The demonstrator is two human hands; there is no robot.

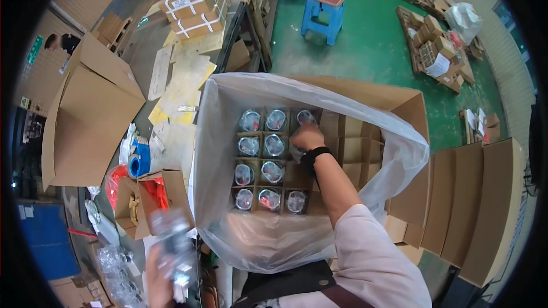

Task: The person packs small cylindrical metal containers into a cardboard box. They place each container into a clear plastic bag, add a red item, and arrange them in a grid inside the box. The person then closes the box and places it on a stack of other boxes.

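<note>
A large carton [405, 102] lined with a clear plastic bag [408, 157] stands before me, split into cells by cardboard dividers [348, 149]. Several plastic-wrapped round items [274, 145] with silvery tops, some showing red, sit in the left columns. My right hand [309, 137] reaches into the third column, fingers closed around a wrapped round item [297, 153] that it mostly hides. Lower left, my left hand [158, 282] grips another clear-wrapped cylindrical item [173, 245] outside the carton; motion blurs both.
On the left bench lie an open carton [94, 120], a small box with red material [171, 194], a blue tape roll [137, 162] and wrapped items [117, 274]. Strapped cartons [197, 0] stand farther back. Blue stools [323, 14], a loaded pallet [436, 51] and a distant person [67, 43] are beyond.
</note>
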